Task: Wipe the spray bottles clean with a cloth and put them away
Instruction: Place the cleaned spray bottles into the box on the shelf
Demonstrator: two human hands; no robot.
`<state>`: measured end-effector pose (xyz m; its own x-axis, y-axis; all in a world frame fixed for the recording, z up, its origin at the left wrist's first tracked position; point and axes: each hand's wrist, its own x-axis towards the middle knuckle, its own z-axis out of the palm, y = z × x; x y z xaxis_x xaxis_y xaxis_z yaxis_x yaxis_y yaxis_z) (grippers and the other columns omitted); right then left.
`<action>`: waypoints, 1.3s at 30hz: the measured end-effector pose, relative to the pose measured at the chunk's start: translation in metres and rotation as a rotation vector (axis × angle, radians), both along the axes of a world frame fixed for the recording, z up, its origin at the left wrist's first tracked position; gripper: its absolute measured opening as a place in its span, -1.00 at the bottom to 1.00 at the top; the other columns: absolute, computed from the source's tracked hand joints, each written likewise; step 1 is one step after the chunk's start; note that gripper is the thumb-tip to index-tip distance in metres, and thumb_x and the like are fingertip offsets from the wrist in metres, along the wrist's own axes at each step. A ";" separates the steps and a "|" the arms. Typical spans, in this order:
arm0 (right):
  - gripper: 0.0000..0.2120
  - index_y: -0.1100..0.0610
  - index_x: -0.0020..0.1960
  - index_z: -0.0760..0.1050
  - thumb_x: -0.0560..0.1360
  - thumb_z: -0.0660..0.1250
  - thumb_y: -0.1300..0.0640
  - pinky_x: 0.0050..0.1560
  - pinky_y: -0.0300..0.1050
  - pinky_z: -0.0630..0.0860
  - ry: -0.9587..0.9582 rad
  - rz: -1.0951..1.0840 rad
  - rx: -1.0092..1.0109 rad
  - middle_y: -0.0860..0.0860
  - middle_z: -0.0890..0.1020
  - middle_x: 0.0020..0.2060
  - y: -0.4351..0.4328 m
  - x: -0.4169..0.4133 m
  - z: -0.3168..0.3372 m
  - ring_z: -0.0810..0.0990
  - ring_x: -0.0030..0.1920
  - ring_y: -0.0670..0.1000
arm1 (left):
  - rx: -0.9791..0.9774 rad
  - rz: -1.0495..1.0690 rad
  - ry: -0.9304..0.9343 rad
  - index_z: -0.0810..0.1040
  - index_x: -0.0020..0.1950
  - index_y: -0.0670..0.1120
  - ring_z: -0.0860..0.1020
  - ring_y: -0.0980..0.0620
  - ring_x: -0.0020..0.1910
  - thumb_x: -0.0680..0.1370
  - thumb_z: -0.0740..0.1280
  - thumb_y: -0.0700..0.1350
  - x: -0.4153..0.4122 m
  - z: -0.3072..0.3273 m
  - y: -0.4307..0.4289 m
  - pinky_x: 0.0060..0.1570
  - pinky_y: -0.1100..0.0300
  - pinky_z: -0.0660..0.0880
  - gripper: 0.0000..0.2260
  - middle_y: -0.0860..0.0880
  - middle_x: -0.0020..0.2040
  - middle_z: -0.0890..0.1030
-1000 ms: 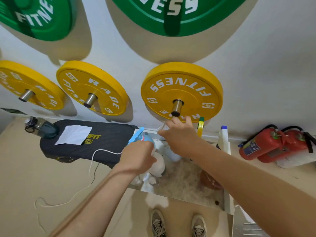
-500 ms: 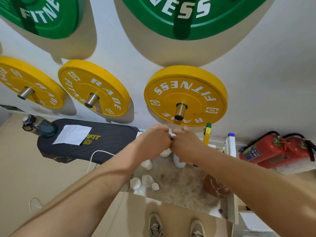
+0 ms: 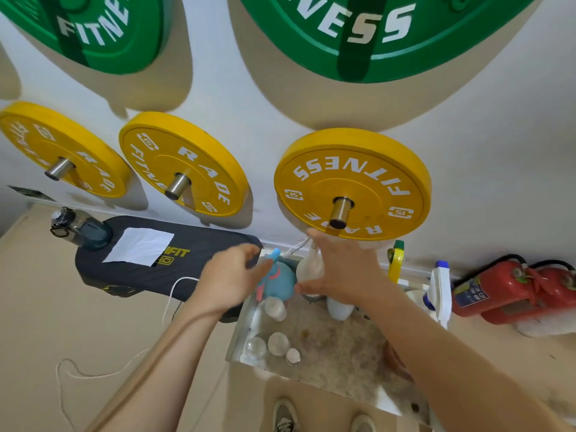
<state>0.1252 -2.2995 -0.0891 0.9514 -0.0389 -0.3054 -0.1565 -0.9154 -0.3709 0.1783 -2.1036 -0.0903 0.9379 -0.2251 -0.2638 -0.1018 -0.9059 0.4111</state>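
**Head view: both my hands loose around the bottles**

My left hand (image 3: 230,275) hangs relaxed with its fingers loosely curled and nothing held in them. The blue spray bottle (image 3: 277,283) stands just to its right, at the thumb; whether the thumb touches it I cannot tell. My right hand (image 3: 339,272) is spread wide with straight fingers, released. A pale bottle (image 3: 307,268) stands in the gap between its thumb and forefinger, close beside the blue one. Both bottles are on the far edge of the speckled tabletop (image 3: 343,347).

Nearer me than my hands, small clear bottles (image 3: 276,308) stand on the same top. Off to the right of my right hand are a yellow bottle (image 3: 395,263) and a white spray bottle (image 3: 441,285). Above my right hand a yellow weight plate (image 3: 352,182) hangs on the wall. Left of my left hand lies a black pad (image 3: 156,266).
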 end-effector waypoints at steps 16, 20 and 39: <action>-0.64 -0.07 0.35 0.27 0.60 0.25 0.08 0.20 0.05 0.29 -0.149 0.008 -0.197 0.02 0.65 0.03 0.024 0.001 -0.016 0.58 0.12 0.13 | -0.099 -0.379 0.198 0.56 0.34 -0.09 0.39 0.01 0.39 0.49 0.34 -0.24 0.035 -0.025 -0.020 0.25 0.16 0.34 -0.60 0.05 0.52 0.28; -0.60 -0.05 0.37 0.27 0.58 0.28 0.09 0.21 0.04 0.28 -0.171 -0.004 -0.171 0.03 0.65 0.06 0.026 -0.003 -0.015 0.57 0.13 0.13 | -0.281 -0.327 -0.020 0.70 0.05 -0.18 0.37 -0.15 0.45 0.45 0.32 -0.43 0.028 -0.043 -0.011 0.40 -0.09 0.36 -0.71 -0.18 0.47 0.40; -0.32 -0.16 0.56 -0.03 0.58 0.27 0.02 0.34 0.15 0.16 -0.217 -0.085 -0.168 -0.02 0.45 0.41 0.027 -0.016 -0.009 0.29 0.47 0.07 | -0.219 0.100 0.141 0.22 0.54 -0.06 0.53 -0.08 0.27 0.58 0.34 0.04 0.001 -0.051 -0.015 0.19 0.02 0.47 -0.42 -0.02 0.33 0.52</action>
<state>0.1089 -2.2726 -0.0985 0.9851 -0.1538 -0.0772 -0.1684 -0.9540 -0.2481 0.1796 -2.1184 -0.1414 0.9158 -0.1995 -0.3485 0.0557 -0.7964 0.6023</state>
